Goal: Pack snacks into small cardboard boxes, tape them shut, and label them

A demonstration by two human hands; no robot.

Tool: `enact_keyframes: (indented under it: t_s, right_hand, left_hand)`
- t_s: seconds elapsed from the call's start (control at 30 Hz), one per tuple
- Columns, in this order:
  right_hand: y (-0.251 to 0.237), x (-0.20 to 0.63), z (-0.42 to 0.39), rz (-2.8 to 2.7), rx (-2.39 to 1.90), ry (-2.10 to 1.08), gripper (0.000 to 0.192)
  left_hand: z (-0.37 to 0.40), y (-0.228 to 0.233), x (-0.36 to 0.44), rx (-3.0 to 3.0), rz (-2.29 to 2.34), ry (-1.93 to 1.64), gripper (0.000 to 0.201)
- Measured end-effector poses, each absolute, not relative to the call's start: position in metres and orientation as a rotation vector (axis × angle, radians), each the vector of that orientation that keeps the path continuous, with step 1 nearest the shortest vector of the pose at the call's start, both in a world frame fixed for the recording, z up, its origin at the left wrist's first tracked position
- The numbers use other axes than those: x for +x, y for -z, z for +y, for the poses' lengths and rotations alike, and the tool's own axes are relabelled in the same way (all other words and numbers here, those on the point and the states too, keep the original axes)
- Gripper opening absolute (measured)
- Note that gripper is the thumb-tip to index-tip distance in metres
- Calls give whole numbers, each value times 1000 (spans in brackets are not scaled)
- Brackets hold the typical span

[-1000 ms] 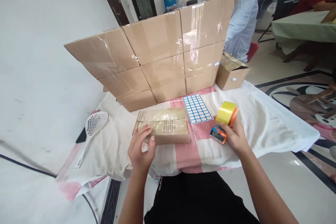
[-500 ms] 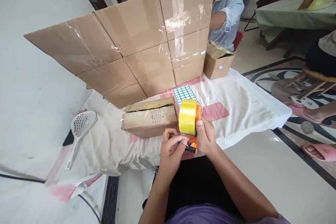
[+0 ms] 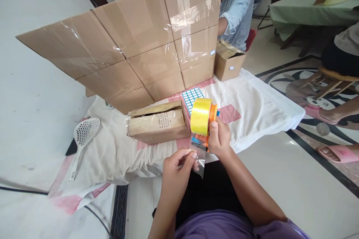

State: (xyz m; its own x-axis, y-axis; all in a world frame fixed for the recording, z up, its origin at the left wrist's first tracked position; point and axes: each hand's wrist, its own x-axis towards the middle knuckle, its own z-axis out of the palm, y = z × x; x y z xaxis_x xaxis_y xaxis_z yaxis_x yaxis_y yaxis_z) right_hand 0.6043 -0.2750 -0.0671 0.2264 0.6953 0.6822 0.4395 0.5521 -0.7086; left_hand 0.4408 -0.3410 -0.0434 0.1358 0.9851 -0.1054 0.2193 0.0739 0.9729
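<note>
My right hand grips an orange tape dispenser that carries a roll of yellowish tape. From the roll a clear strip of tape runs down, and my left hand pinches it near its loose end between thumb and finger. Just left of the dispenser lies a small cardboard box on the cloth, its top seam partly gaping. Behind the dispenser, partly covered by it, is a sheet of blue-bordered labels.
A tall cardboard panel stands across the back of the cloth-covered table. At its right is another cardboard box with a label. A white slotted skimmer lies at left. A person in a light-blue shirt is behind the panel.
My left hand has drawn down and left from the dispenser, pulling out a clear length of tape. The dispenser has risen slightly in my right hand, and the view has shifted a little.
</note>
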Motion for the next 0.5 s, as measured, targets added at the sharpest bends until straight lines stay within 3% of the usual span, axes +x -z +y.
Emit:
enact_keyframes:
  t_s: [0.5]
  right_hand:
    - [53, 599, -280, -1096, -1113, -637, 46]
  left_hand:
    - [-358, 62, 449, 1308, 1295, -877, 31]
